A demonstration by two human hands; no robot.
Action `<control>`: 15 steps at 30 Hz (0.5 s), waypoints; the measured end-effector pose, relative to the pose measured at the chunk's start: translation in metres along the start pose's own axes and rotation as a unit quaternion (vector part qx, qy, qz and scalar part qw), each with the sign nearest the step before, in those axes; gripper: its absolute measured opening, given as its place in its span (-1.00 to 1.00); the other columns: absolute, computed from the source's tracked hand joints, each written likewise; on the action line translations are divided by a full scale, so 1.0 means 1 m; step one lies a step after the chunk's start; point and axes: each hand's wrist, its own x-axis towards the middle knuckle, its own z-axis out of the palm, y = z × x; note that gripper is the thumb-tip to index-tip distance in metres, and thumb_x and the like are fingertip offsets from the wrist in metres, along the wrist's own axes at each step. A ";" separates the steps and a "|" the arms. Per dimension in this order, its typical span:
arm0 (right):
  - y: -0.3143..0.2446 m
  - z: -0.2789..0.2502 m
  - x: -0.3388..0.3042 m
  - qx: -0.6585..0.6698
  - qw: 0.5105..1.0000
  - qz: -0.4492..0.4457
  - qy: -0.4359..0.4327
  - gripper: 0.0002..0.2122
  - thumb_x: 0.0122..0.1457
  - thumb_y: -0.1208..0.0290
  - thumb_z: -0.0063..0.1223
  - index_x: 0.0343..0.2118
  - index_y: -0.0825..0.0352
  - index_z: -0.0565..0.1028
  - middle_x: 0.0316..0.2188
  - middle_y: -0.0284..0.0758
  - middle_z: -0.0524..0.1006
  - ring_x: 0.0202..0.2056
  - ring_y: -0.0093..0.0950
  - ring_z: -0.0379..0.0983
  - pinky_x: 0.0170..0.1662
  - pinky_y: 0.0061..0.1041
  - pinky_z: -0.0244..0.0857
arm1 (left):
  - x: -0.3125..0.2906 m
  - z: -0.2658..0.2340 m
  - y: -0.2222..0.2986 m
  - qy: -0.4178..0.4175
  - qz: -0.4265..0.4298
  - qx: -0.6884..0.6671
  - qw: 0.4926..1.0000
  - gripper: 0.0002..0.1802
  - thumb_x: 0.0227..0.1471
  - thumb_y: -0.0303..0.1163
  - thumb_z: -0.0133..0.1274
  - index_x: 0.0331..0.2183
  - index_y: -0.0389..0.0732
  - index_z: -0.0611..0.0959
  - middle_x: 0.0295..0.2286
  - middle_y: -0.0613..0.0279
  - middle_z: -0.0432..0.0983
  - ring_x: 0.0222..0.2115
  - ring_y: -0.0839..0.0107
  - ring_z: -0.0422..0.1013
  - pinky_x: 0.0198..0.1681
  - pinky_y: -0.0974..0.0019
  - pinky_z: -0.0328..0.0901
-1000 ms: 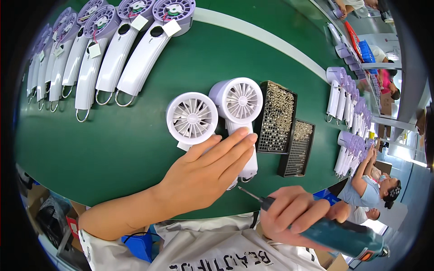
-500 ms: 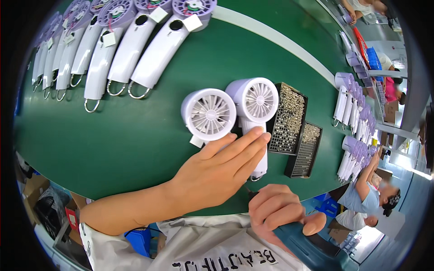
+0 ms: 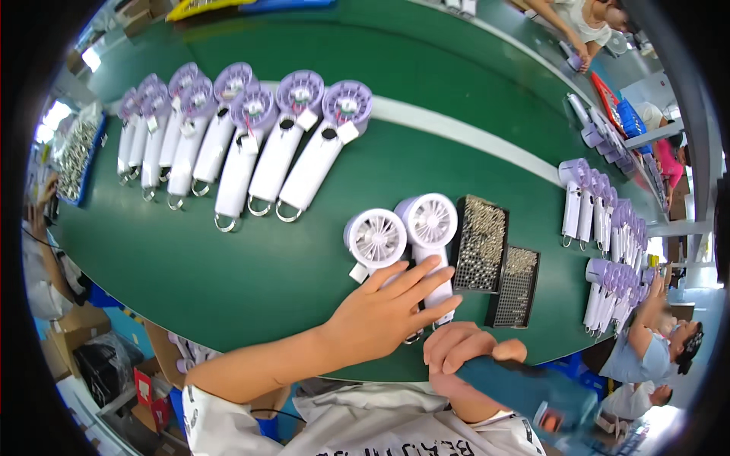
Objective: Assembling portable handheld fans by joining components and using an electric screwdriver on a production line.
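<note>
Two handheld fans, a left fan [image 3: 378, 238] and a right fan [image 3: 432, 220], lie side by side with their white grilles up and lilac rims. My left hand [image 3: 372, 315] is open, its spread fingers lying across the two white handles and partly hiding them. Close by, nearer to me, my right hand [image 3: 462, 357] is wrapped round a teal electric screwdriver [image 3: 525, 387], whose body is blurred and whose tip is hidden. Beside the right fan are two black perforated trays of small screws, an upper tray [image 3: 481, 243] and a lower tray [image 3: 514, 289].
Several fans with exposed lilac heads [image 3: 301, 91] stand in a row at the far left of the green table [image 3: 228, 289]. More fans [image 3: 601, 201] line the right edge. A blue bin of metal parts [image 3: 80, 163] is at the left. Co-workers [image 3: 654, 338] sit around.
The view has shifted, bringing the far side of the table and the left bin into sight. My left fingers have spread apart on the handles. The screwdriver has swung, its body blurred.
</note>
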 end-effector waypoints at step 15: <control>-0.070 -0.037 -0.040 0.017 0.913 -0.049 0.405 -0.38 0.19 -0.40 -0.50 -0.01 0.09 0.16 -0.68 -0.34 0.27 -0.84 -0.46 0.16 -0.81 -0.46 0.14 | 0.005 0.007 0.065 0.101 -0.363 0.098 0.921 -0.18 -0.18 0.00 0.33 0.00 -0.29 0.42 0.15 -0.64 -0.10 0.06 -0.42 0.10 0.07 -0.20 0.07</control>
